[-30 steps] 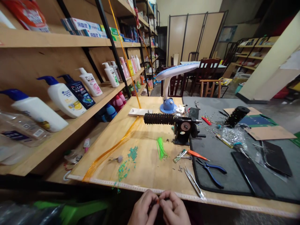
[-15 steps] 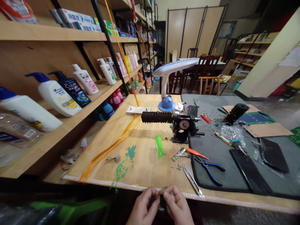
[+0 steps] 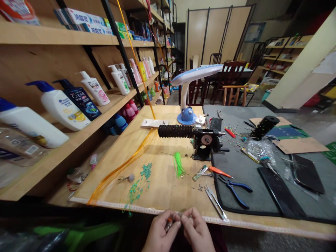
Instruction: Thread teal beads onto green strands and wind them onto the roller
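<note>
At the front edge of the wooden table (image 3: 157, 189), my left hand (image 3: 162, 229) is closed around a small thing with an orange part (image 3: 169, 221); the rest of it is hidden by the fingers. My right hand (image 3: 195, 229) is pinched close beside it, the fingertips nearly touching, and what it holds is too small to make out. Beyond the hands lie thread snips (image 3: 215, 203), green strands (image 3: 178, 165) and teal beads (image 3: 146, 171). A black winding device (image 3: 203, 143) with a bristly roller (image 3: 175, 131) stands farther back.
Blue pliers (image 3: 237, 190) and a black phone (image 3: 279, 190) rest on the grey mat (image 3: 252, 164). Orange threads (image 3: 126, 161) run across the table's left side. A lamp (image 3: 187, 115) stands behind; shelves with bottles (image 3: 73, 110) line the left.
My fingertips have drawn slightly closer together. The orange part in my left hand has shifted a little to the left and shows more clearly.
</note>
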`<state>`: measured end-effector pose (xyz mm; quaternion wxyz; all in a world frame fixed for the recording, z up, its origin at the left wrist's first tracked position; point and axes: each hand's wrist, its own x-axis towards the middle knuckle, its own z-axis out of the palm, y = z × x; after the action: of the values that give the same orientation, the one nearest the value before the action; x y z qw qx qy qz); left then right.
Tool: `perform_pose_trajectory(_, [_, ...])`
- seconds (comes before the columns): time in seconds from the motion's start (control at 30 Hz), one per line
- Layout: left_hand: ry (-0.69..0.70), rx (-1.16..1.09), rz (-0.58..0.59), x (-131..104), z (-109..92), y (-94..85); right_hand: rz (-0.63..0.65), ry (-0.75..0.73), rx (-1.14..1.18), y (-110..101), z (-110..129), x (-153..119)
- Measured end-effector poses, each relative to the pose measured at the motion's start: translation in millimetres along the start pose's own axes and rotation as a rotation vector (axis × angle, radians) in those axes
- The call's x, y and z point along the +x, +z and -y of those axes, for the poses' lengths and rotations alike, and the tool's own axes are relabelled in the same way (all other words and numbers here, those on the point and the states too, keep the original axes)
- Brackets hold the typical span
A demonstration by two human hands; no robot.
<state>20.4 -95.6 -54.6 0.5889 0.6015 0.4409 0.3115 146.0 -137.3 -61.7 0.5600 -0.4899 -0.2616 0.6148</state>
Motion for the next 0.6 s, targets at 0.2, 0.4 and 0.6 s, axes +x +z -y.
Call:
perform_pose_trajectory(0.2, [0.017, 0.109, -0.004, 2.5, -18.2, -13.3, 0.005, -0.073, -0.128, -5.9, -1.3, 1.4])
perform_pose_trajectory(0.4, [-0.078, -0.097, 0.005, 11.6, -39.5, -21.9, 0.026, -0.100, -0.312, -5.9, -3.6, -0.3])
perform_pose_trajectory(0.6, [-0.389, -0.551, 0.069, 20.9, -52.4, -16.7, -0.006, -0.141, -0.247, -1.5, -6.8, -4.1])
